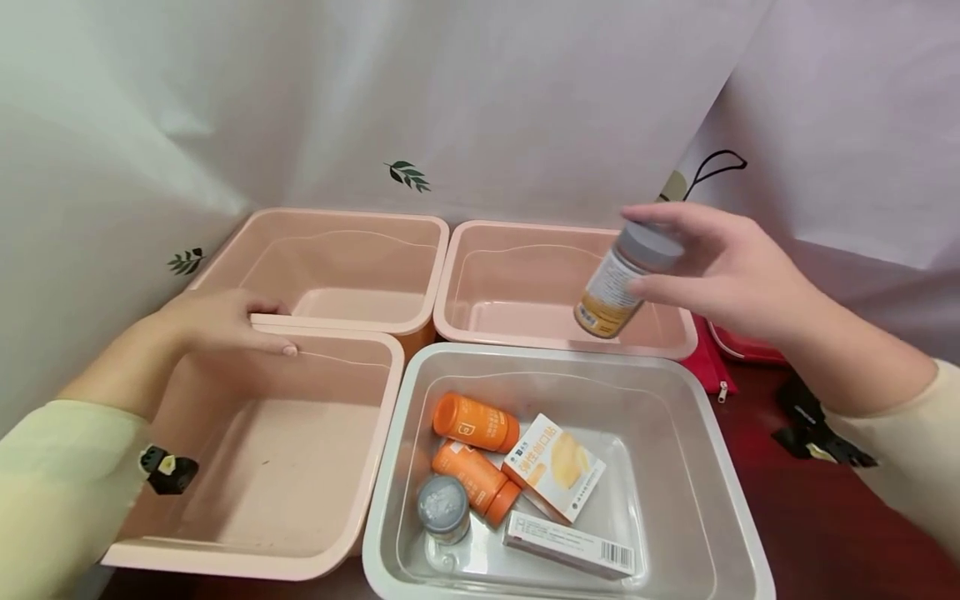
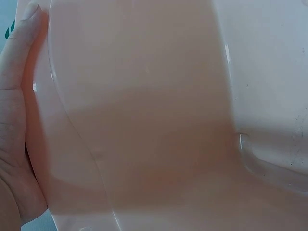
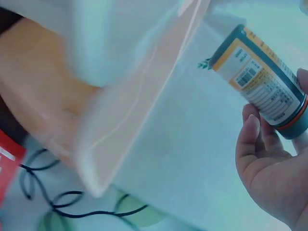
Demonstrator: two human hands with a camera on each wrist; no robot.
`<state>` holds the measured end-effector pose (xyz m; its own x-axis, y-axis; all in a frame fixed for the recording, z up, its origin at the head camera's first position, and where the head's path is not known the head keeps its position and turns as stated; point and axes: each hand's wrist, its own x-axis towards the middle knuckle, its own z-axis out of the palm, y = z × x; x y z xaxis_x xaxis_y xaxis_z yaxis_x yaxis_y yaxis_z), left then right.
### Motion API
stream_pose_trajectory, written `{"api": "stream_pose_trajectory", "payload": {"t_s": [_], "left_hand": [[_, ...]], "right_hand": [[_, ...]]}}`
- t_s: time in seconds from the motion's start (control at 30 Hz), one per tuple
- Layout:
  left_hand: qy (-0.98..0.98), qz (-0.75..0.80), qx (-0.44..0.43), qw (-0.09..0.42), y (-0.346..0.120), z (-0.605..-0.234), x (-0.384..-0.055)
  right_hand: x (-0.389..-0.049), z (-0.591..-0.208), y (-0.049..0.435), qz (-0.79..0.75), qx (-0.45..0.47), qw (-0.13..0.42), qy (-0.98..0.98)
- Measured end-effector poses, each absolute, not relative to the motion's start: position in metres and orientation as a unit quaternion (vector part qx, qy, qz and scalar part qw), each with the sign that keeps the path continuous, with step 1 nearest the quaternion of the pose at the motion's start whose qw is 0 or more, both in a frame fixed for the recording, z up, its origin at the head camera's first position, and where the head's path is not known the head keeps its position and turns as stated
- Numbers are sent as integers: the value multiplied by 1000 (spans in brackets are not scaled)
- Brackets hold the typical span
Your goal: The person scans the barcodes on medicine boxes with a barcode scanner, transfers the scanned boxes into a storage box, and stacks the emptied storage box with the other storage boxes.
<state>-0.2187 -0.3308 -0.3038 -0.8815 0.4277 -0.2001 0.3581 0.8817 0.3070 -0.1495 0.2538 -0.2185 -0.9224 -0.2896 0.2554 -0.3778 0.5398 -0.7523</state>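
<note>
My right hand (image 1: 723, 267) holds a supplement bottle (image 1: 611, 292) by its grey cap, between thumb and fingers. The bottle tilts above the back right pink bin (image 1: 566, 340), its white and yellow label showing. In the right wrist view, a barcode stands out on the bottle (image 3: 262, 77). At the left, my other hand (image 1: 217, 321) rests across the meeting rims of the back left pink bin (image 1: 352, 225) and the front left pink bin (image 1: 393, 375). Its thumb lies straight along the front bin's side; some fingers are hidden behind the rim.
A grey-white bin (image 1: 697, 467) at front right contains an orange bottle (image 1: 476, 421), another orange bottle (image 1: 476, 479), a grey-capped jar (image 1: 444, 507), a white and yellow box (image 1: 555, 467) and a slim white box (image 1: 570, 546). Beyond the bins, a red zipped pouch (image 1: 712, 358) lies at the right.
</note>
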Motion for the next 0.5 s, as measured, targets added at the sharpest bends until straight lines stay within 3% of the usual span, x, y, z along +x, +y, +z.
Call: {"api": "stream_pose_trajectory", "payload": {"t_s": [0.3, 0.5], "left_hand": [[963, 130, 194, 134, -331, -304, -215], [964, 124, 195, 134, -327, -304, -216]], "right_hand": [[-179, -185, 191, 333, 313, 46, -889], [-203, -170, 149, 264, 333, 0, -905]]}}
